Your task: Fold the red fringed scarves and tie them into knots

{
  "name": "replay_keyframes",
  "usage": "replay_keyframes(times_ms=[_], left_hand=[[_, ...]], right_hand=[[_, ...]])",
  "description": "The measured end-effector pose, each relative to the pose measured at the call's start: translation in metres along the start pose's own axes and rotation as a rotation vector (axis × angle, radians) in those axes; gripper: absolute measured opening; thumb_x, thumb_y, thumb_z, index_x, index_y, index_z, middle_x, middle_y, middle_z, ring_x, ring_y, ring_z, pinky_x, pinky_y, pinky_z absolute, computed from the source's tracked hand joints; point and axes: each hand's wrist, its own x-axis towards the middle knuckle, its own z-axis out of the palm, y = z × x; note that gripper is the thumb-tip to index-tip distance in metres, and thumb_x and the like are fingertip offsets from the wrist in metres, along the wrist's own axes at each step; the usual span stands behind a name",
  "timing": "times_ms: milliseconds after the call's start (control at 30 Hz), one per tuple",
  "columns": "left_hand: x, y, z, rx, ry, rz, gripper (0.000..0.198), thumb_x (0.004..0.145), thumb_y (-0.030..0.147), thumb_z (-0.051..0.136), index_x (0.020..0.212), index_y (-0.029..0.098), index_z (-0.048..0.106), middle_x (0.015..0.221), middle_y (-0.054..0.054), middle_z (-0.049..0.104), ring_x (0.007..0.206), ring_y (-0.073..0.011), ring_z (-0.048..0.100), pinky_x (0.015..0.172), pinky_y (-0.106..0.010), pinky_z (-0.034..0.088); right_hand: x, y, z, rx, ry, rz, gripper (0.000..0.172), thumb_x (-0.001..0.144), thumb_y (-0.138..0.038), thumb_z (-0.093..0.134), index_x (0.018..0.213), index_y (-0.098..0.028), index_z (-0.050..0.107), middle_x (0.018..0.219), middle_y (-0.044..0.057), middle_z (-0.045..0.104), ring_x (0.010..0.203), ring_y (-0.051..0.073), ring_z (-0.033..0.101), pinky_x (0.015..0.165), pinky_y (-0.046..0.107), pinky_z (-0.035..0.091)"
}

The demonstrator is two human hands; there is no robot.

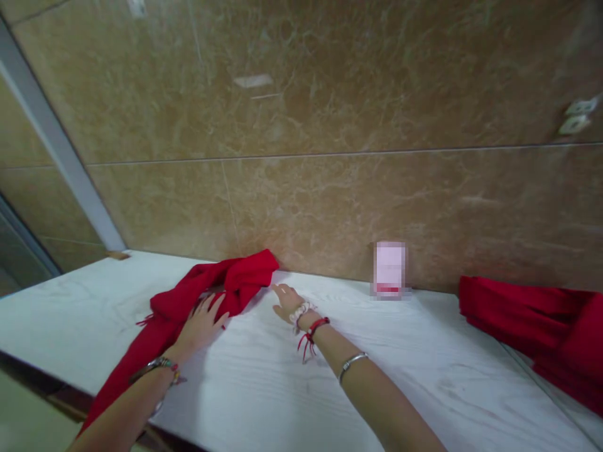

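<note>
A crumpled red scarf (249, 276) lies across the white surface near the wall, one end running down over the front edge on the left. A short fringe shows at its left side. My left hand (202, 323) rests on the scarf with its fingers spread, gripping nothing that I can see. Just beyond the scarf's right end, my right hand (286, 302) hovers or rests low over the surface, its thumb apart from the outstretched fingers. Whether its fingertips touch the cloth is hard to tell. Bracelets circle both wrists.
The white wood-grained tabletop (292, 376) meets a brown marble-patterned wall (330, 207). A blurred-out pinkish box-like item (390, 267) stands against the wall. More folded red cloth (527, 320) lies at the right. A wall socket (575, 124) sits higher up.
</note>
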Motion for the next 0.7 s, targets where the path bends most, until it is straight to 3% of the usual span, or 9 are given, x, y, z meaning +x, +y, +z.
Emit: replay_keyframes(times_ms=[167, 367, 433, 533, 600, 700], left_hand=[[0.002, -0.001, 0.010, -0.040, 0.164, 0.095, 0.044, 0.082, 0.032, 0.036, 0.118, 0.010, 0.049, 0.121, -0.018, 0.050, 0.113, -0.0288, 0.044, 0.090, -0.044, 0.039], [0.003, 0.003, 0.003, -0.008, 0.200, 0.153, 0.048, 0.083, 0.031, 0.034, 0.123, 0.007, 0.042, 0.126, -0.016, 0.046, 0.122, -0.0277, 0.035, 0.099, -0.045, 0.029], [0.003, 0.004, 0.002, -0.011, 0.205, 0.142, 0.049, 0.083, 0.030, 0.034, 0.125, 0.006, 0.038, 0.127, -0.016, 0.044, 0.123, -0.0271, 0.033, 0.099, -0.044, 0.029], [0.003, 0.004, 0.002, -0.015, 0.205, 0.130, 0.051, 0.083, 0.029, 0.034, 0.128, 0.006, 0.034, 0.129, -0.016, 0.043, 0.123, -0.0265, 0.032, 0.099, -0.043, 0.029], [0.003, 0.005, 0.001, -0.017, 0.202, 0.130, 0.052, 0.082, 0.029, 0.035, 0.129, 0.006, 0.032, 0.130, -0.016, 0.042, 0.124, -0.0263, 0.031, 0.099, -0.043, 0.029], [0.003, 0.006, -0.003, -0.007, 0.195, 0.153, 0.052, 0.082, 0.028, 0.035, 0.129, 0.005, 0.032, 0.131, -0.016, 0.041, 0.125, -0.0261, 0.029, 0.100, -0.043, 0.028]], right_hand=[[0.050, -0.014, 0.007, -0.019, 0.067, 0.082, 0.060, 0.078, -0.015, 0.042, 0.136, -0.016, 0.022, 0.138, 0.016, 0.025, 0.120, 0.028, 0.033, 0.084, 0.040, 0.042], [0.101, -0.009, 0.000, -0.257, 0.153, 0.048, 0.047, 0.088, -0.011, 0.022, 0.133, -0.025, 0.029, 0.142, 0.010, 0.021, 0.126, 0.028, 0.021, 0.088, 0.047, 0.036], [0.110, -0.006, -0.002, -0.322, 0.133, 0.006, 0.044, 0.089, -0.012, 0.023, 0.130, -0.022, 0.034, 0.137, 0.012, 0.031, 0.123, 0.026, 0.029, 0.086, 0.045, 0.037], [0.118, -0.005, -0.004, -0.364, 0.108, -0.051, 0.037, 0.088, -0.011, 0.027, 0.116, -0.016, 0.050, 0.113, 0.014, 0.056, 0.108, 0.023, 0.047, 0.086, 0.040, 0.037], [0.117, -0.004, -0.012, -0.379, 0.106, -0.077, 0.033, 0.087, -0.011, 0.029, 0.108, -0.013, 0.055, 0.103, 0.013, 0.060, 0.100, 0.021, 0.052, 0.086, 0.035, 0.037], [0.099, 0.003, -0.040, -0.406, 0.132, -0.091, 0.033, 0.087, -0.013, 0.031, 0.112, -0.013, 0.052, 0.109, 0.014, 0.057, 0.101, 0.021, 0.051, 0.086, 0.032, 0.037]])
